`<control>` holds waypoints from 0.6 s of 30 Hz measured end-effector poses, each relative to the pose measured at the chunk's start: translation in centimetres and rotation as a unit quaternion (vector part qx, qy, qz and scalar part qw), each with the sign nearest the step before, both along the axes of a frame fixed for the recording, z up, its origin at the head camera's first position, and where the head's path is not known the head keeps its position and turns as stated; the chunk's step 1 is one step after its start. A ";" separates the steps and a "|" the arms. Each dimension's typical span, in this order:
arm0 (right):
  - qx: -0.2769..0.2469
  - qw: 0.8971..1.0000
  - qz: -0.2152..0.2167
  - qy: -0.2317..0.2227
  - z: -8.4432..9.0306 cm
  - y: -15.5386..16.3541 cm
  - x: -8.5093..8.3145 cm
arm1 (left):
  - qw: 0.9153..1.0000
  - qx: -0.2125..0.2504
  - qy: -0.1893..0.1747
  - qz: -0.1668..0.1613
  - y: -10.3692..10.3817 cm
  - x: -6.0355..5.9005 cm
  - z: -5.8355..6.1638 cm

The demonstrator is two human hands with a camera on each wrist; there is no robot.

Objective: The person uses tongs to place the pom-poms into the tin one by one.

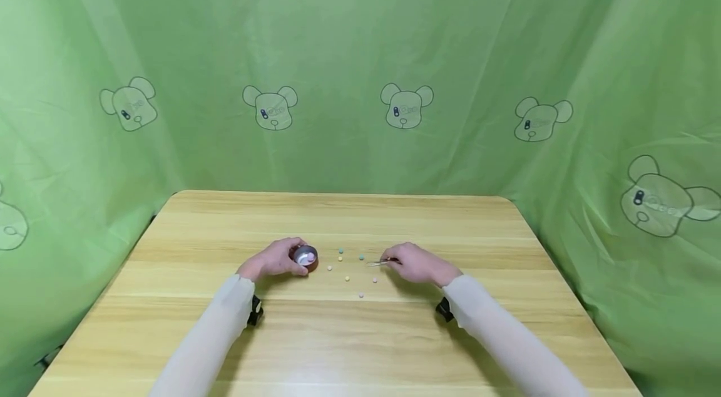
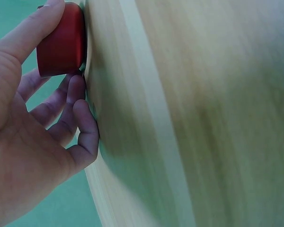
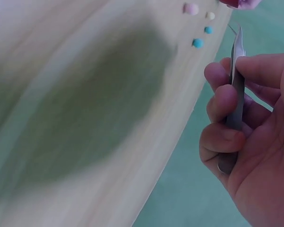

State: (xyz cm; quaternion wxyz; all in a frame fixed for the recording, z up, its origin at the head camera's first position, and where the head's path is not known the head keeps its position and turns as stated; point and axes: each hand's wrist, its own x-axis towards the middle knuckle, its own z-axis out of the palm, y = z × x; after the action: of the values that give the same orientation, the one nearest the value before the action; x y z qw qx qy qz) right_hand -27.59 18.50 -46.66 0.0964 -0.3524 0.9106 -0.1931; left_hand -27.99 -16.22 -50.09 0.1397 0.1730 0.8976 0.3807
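Note:
My left hand [image 1: 277, 257] grips a small round tin [image 2: 61, 42], red outside and silvery inside, between thumb and fingers. A pink ball [image 1: 311, 257] shows inside it in the head view. My right hand [image 1: 418, 263] holds metal tweezers [image 3: 235, 106], thumb and fingers wrapped around them, the tips pointing left over the table. Between the hands lie several small balls: two teal ones, among them a teal ball [image 1: 362, 257] close to the tweezer tips, a yellow ball [image 1: 347, 278], a whitish ball [image 1: 329, 268] and a pink ball [image 1: 374, 280]. Whether the tips hold anything is too small to tell.
The wooden table [image 1: 338, 347] extends on all sides of the hands. Behind and beside it hangs a green curtain [image 1: 338, 27] printed with bear heads. Another pink ball [image 1: 361, 295] lies closest to the near edge.

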 end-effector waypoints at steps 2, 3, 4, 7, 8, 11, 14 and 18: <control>0.007 1.000 0.004 0.005 -0.2 0.4 0.1 | 1.000 0.001 0.001 -0.001 0.0 0.0 0.0; 0.009 1.000 0.006 0.005 -0.3 0.6 0.1 | 1.000 0.000 0.004 -0.002 0.0 0.0 0.0; 0.010 1.000 0.008 0.007 -0.3 0.7 0.2 | 1.000 -0.001 0.004 -0.003 -0.1 0.0 0.0; 0.013 1.000 0.012 0.005 -0.6 1.1 0.3 | 1.000 -0.001 0.009 -0.005 -0.1 0.0 0.0; 0.015 1.000 0.011 0.004 -0.6 1.2 0.3 | 1.000 -0.001 0.010 -0.007 -0.1 0.0 0.0; 0.020 1.000 0.006 0.003 -0.9 1.4 0.4 | 1.000 0.004 0.007 -0.007 0.0 0.1 0.1; 0.020 1.000 0.003 0.003 -1.1 1.7 0.5 | 1.000 0.006 0.006 -0.007 0.0 0.1 0.1; 0.018 1.000 0.007 0.007 -1.3 2.0 0.6 | 1.000 0.001 0.008 -0.005 0.0 0.0 0.0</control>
State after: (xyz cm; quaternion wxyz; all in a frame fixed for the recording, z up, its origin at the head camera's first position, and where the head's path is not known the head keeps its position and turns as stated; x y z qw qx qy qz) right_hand -26.96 20.47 -48.00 0.0978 -0.3588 0.9119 -0.1737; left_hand -27.96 -16.27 -50.07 0.1342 0.1806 0.8973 0.3799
